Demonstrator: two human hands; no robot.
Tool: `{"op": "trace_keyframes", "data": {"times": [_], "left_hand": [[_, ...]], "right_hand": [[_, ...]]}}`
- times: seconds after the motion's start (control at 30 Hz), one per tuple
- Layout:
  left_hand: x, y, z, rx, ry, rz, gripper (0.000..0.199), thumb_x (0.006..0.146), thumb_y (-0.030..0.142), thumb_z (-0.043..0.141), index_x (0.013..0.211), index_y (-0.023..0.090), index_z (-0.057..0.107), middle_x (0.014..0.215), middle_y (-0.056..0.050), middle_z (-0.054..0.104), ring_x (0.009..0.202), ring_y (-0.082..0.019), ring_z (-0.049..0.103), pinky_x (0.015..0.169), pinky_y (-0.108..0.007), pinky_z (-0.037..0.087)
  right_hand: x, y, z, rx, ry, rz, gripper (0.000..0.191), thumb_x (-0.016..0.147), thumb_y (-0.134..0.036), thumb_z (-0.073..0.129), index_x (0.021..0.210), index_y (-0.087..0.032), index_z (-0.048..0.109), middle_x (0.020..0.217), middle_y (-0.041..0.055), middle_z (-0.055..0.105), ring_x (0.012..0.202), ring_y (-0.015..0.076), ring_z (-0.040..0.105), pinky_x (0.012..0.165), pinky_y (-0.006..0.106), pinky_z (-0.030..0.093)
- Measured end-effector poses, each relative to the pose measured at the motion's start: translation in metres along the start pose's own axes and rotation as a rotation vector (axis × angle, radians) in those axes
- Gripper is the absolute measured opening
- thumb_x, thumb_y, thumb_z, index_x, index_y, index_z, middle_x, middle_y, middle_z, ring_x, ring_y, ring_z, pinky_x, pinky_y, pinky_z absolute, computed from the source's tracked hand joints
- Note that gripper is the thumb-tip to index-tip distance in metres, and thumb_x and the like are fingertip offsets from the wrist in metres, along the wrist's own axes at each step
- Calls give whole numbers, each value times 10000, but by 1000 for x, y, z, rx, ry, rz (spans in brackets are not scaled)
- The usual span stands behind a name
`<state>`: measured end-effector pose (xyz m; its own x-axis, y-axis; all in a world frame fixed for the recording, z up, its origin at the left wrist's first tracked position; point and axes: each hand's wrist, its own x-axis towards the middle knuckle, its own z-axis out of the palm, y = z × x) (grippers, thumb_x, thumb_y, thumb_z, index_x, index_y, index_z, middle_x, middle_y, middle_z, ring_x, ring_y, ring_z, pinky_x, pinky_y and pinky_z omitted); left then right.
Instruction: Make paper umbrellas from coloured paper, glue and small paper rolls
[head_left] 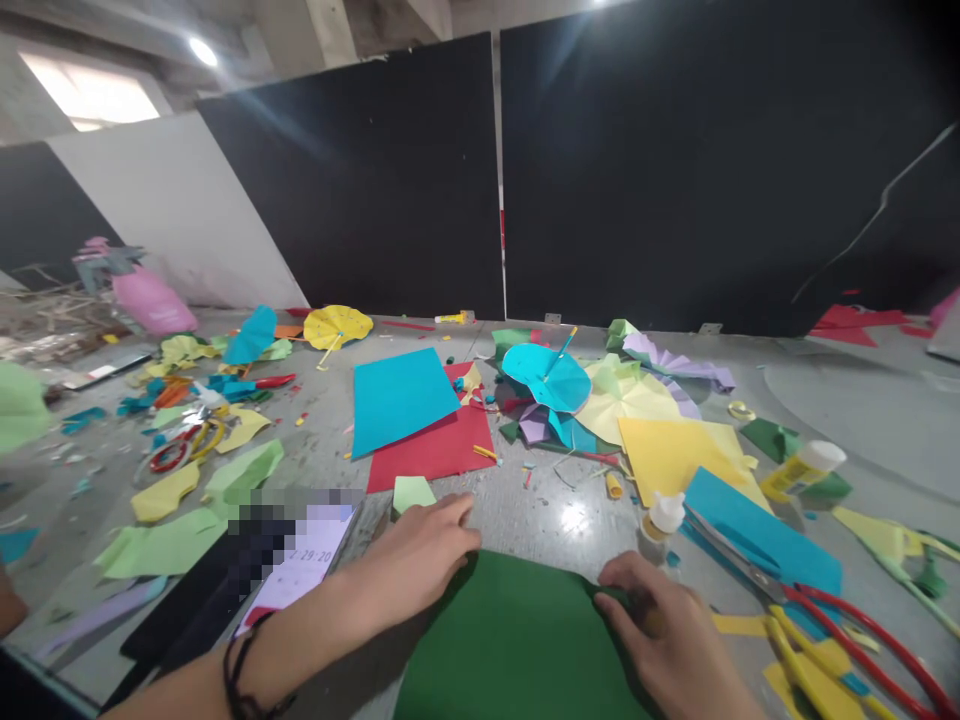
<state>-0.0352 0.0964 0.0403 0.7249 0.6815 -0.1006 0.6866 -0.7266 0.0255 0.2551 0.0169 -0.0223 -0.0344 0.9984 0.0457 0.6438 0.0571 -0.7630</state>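
Note:
A dark green sheet of paper point(517, 640) lies in front of me at the bottom of the head view, its far edge slightly raised at the right. My left hand point(424, 555), with a dark cord bracelet at the wrist, has its curled fingers at the sheet's far left corner; the thumb is hidden. At the far right corner, my right hand point(667, 620) pinches the edge between thumb and fingers. A small light green paper piece point(412, 492) lies just beyond my left hand. Close beyond my right hand stands a white-capped glue bottle point(663, 518).
A phone point(300, 560) lies under my left forearm. Red-handled scissors point(806, 595) and a glue stick point(802, 468) are at right. Blue paper point(401, 400) overlaps red paper point(431, 455) ahead. A blue paper umbrella point(546, 375), paper scraps and more scissors point(187, 445) lie around; black panels point(375, 190) stand behind.

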Motion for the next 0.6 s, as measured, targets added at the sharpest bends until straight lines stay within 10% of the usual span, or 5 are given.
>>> {"op": "trace_keyframes", "data": {"times": [0.2,0.6], "left_hand": [[20,13,-19,295,29,344,259,691,67,806,884,159,661,1000,-101,623,996,-302,605,750,-370,432],[46,18,-24,437,175,929,231,1051,194,535,1210,189,702,1450,-46,616,1120,-185,593,784,-329,463]], "right_hand": [[0,3,2,8,8,-21,202,943,-383,513,886,-230,632,792,36,710,686,208,632,626,301,452],[1,-3,-1,39,32,17,96,915,-286,563,899,-221,633,715,10,662,645,185,595,595,275,402]]}}
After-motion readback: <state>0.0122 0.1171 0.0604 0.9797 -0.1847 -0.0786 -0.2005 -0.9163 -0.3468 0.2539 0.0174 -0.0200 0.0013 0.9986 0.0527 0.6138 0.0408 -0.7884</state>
